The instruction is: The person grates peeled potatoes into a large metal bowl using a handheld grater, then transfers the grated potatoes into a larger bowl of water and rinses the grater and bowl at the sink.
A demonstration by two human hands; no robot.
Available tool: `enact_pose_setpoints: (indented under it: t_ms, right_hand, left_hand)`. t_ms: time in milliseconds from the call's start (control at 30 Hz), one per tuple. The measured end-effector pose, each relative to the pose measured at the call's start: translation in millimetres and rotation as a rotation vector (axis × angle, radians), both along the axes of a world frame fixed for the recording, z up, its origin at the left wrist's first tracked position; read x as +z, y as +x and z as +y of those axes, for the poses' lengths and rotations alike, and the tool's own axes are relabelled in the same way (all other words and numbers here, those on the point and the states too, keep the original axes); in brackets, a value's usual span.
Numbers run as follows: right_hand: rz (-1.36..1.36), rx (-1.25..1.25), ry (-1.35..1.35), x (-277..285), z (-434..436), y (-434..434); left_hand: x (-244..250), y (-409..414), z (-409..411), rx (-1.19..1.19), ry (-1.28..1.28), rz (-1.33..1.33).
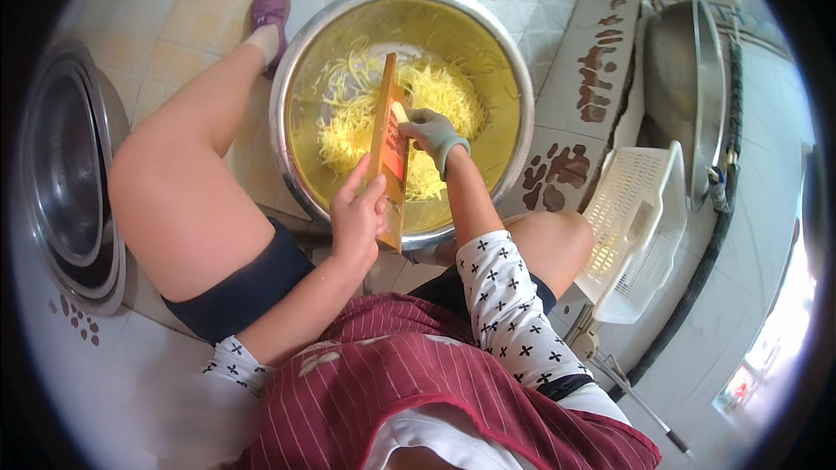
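A large round metal basin point(516, 78) stands on the tiled floor between my knees, with a heap of pale yellow shreds, perhaps potato, point(450, 94) inside. Bare, my left hand point(358, 209) grips the lower part of a wooden-framed grater point(384, 119), which stands tilted on edge over the basin. A greyish-green glove covers my right hand point(431, 134); its fingers hold a small pale yellow piece of vegetable point(399, 111) against the grater's face. The part of the piece under the fingers is hidden.
Nested metal basins point(114, 104) stand at the far left. At the right are white plastic baskets point(653, 261), a large metal bowl point(673, 78) on its side against the wall, and a dark wrapped hose point(686, 313). A low tiled ledge point(604, 46) runs beside the central basin.
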State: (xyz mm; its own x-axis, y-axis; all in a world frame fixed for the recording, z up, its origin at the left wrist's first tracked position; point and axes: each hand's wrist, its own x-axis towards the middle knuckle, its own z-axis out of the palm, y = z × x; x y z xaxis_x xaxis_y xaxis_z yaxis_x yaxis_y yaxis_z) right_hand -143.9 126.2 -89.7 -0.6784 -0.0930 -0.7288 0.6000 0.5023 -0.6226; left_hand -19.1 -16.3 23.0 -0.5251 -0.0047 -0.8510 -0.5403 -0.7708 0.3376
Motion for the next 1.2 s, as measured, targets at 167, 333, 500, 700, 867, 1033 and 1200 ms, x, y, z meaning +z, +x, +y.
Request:
enact_pose_setpoints:
  t_ms: [167,333,500,700,867,1033,1200]
  right_hand:
    - [-0.102,0.022,-0.122,36,41,-22]
    - [0.475,-0.138,0.066,57,54,21]
    - [0.665,0.060,0.553,128,-14,90]
    - [0.544,-0.082,0.729,113,30,21]
    - [0.637,0.145,0.545,142,-25,89]
    - [0.549,-0.144,0.697,112,22,28]
    - [0.590,0.079,0.581,134,-7,73]
  left_hand:
    - [23,0,-7,-0.094,0.071,0.170]
    - [34,0,3,-0.120,0.153,0.274]
    - [38,8,-1,-0.136,0.075,0.254]
    - [41,34,18,-0.302,0.072,0.359]
    - [32,9,0,-0.124,-0.007,0.421]
    - [39,37,21,-0.266,0.007,0.393]
    - [40,20,8,-0.171,-0.061,0.418]
